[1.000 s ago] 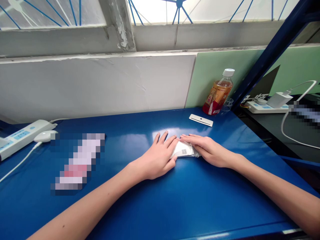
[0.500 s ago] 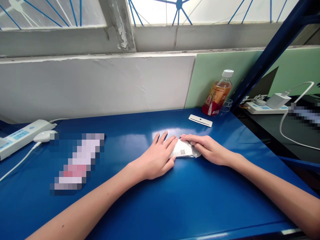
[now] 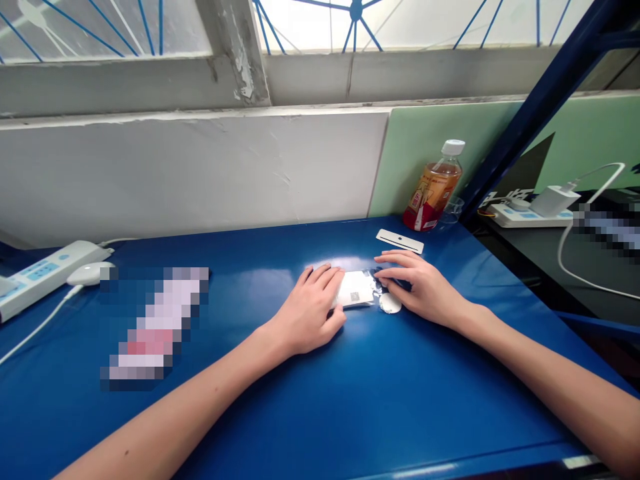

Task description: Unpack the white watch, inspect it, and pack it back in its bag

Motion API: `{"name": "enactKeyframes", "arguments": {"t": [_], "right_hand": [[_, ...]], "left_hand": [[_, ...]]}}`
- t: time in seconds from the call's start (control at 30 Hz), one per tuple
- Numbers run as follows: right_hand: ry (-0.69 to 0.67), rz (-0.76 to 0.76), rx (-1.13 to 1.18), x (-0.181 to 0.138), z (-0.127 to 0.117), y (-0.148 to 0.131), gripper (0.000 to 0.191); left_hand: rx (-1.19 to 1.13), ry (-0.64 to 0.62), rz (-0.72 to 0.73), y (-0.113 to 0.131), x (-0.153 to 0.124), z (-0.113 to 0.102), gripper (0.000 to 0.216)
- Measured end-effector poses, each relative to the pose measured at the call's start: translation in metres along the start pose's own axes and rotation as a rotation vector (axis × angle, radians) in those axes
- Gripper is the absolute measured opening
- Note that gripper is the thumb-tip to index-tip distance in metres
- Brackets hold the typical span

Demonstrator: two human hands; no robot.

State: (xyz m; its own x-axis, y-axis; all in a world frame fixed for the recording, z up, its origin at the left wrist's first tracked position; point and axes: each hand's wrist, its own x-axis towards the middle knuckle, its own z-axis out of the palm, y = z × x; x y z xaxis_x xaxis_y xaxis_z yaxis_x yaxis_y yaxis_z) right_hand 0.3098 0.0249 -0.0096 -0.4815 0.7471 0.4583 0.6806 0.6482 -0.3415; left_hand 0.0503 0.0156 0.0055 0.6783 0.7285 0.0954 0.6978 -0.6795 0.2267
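Observation:
A small clear plastic packet (image 3: 361,287) with a white card in it and a printed square code lies flat on the blue table. My left hand (image 3: 315,310) covers its left end, fingers bent over the far side and thumb at the near side, holding it against the table. At the packet's right end lies a round white disc (image 3: 391,303). My right hand (image 3: 423,287) hovers over that end with its fingers apart and slightly curved, thumb and fingertips close to the disc. Nothing is gripped in it.
A white strip (image 3: 400,241) with a dark slot lies behind my right hand. A drink bottle (image 3: 433,190) stands at the back right beside a clear cup (image 3: 454,209). On the left are a power strip (image 3: 55,270), a white cable (image 3: 43,330) and a blurred-out flat object (image 3: 160,323).
My right hand has opened and lifted off the packet's right end, uncovering the round white disc. My left hand and the packet have shifted slightly left.

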Motion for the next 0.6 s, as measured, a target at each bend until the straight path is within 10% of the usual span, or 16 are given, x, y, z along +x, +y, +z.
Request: {"name": "enactKeyframes", "arguments": {"t": [0.6], "right_hand": [[-0.120,0.147,0.158,0.0001,-0.0001,-0.0076,0.032]], "left_hand": [[0.042,-0.013,0.097,-0.0042,-0.0011,-0.0047,0.057]]}}
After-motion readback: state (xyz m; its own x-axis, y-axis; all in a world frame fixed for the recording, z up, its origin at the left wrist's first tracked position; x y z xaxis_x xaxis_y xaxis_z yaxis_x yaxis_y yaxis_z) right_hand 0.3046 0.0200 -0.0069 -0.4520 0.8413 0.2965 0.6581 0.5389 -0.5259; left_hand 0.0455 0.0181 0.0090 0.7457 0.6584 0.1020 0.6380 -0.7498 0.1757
